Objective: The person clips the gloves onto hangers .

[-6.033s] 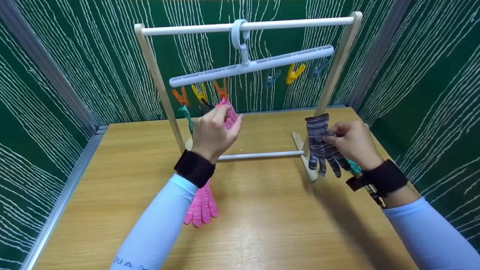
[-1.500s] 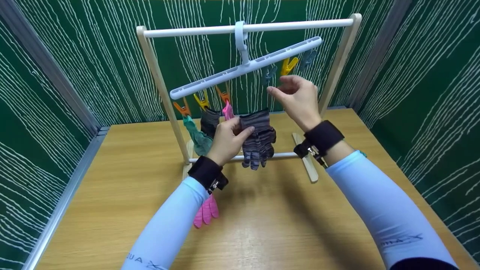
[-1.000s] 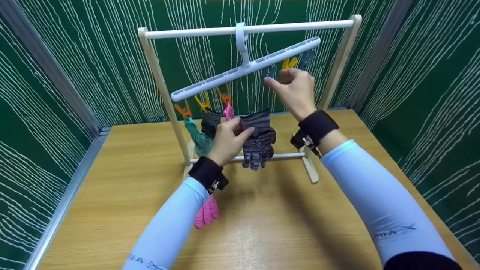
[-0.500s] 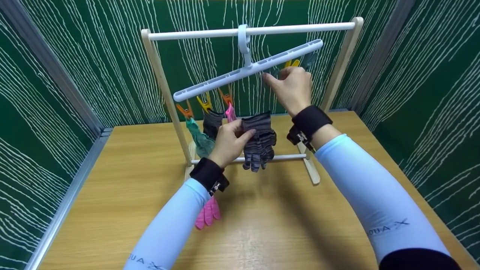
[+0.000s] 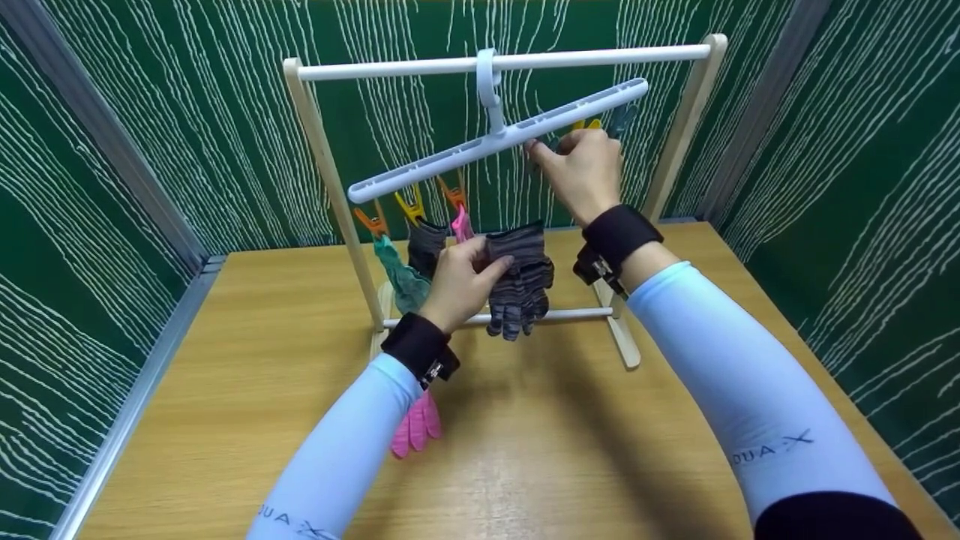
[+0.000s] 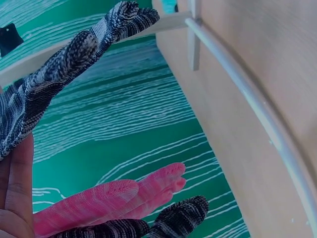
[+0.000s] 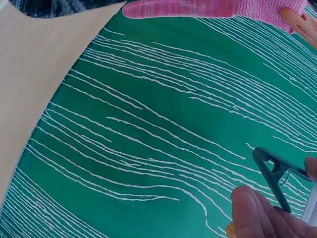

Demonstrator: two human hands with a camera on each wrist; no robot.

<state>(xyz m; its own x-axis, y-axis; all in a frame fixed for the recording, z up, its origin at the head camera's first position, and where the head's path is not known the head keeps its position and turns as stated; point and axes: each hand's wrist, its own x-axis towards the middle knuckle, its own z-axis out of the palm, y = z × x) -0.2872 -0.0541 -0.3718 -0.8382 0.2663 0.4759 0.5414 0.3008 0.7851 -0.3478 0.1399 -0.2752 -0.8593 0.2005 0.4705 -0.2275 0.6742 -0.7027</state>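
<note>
My left hand (image 5: 459, 285) pinches the cuff edge of a grey-black striped knit glove (image 5: 519, 274), which hangs fingers down below the pale hanger (image 5: 577, 116). In the left wrist view the same striped glove (image 6: 59, 69) rises beside my fingers. My right hand (image 5: 589, 176) is raised to the hanger's right half. Its thumb and fingers pinch the handles of a blue-grey clothespin (image 7: 271, 173). On the hanger's left half, clothespins hold a green glove (image 5: 405, 277), a dark striped glove (image 5: 426, 244) and a pink glove (image 5: 461, 223), partly hidden by my left hand.
The hanger tilts left side down on the rack's top rod (image 5: 600, 56). A yellow clothespin (image 5: 586, 125) and another blue-grey clothespin (image 5: 623, 120) hang at its right. A pink glove (image 5: 418, 427) lies on the table, partly under my left forearm. A lower rod (image 5: 577, 313) joins the feet.
The striped glove has passed from my right hand to my left, moving leftward to below the hanger. My right hand has risen to the blue-grey clothespin and now pinches it. The hanger tilts more.
</note>
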